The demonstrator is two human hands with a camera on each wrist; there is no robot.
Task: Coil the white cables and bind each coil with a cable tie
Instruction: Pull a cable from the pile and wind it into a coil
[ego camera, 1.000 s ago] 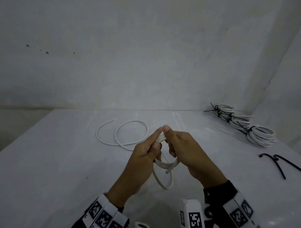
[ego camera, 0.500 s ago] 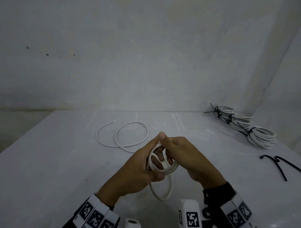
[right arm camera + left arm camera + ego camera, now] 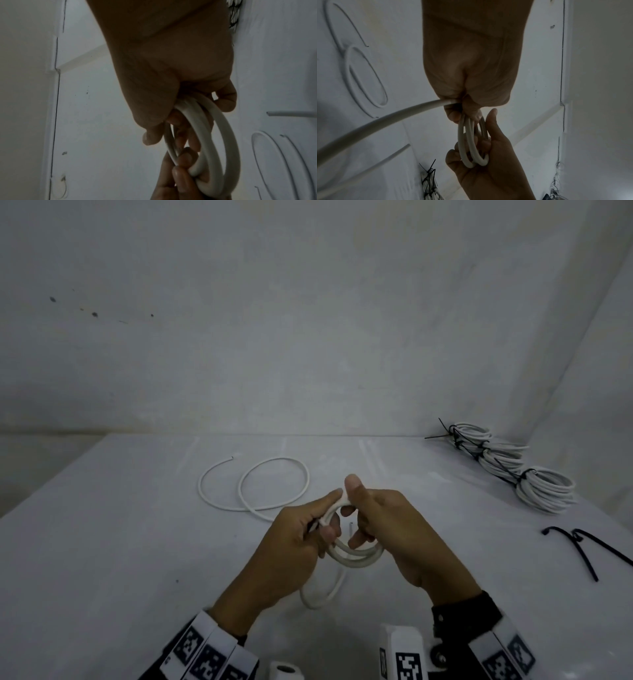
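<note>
Above the table's middle I hold a small coil of white cable (image 3: 356, 556) (image 3: 471, 152) (image 3: 211, 135) between both hands. My left hand (image 3: 301, 539) (image 3: 467, 108) pinches its left side, thumb on top. My right hand (image 3: 373, 525) (image 3: 178, 111) grips the right side with fingers curled through the loops. A slack loop (image 3: 318, 594) hangs below the left hand, and the cable's uncoiled part (image 3: 260, 487) lies in two wide loops on the table behind. Loose black cable ties (image 3: 582, 546) lie at the right.
Three bound white coils (image 3: 513, 467) with black ties lie in a row at the back right by the wall. The white table (image 3: 102, 542) meets a white wall at the back and on the right. Tagged wrist bands show at the bottom edge.
The hands have turned the coil, laying on more cable, and the hanging slack loop below has grown shorter. The wide loops on the table have barely shifted.
</note>
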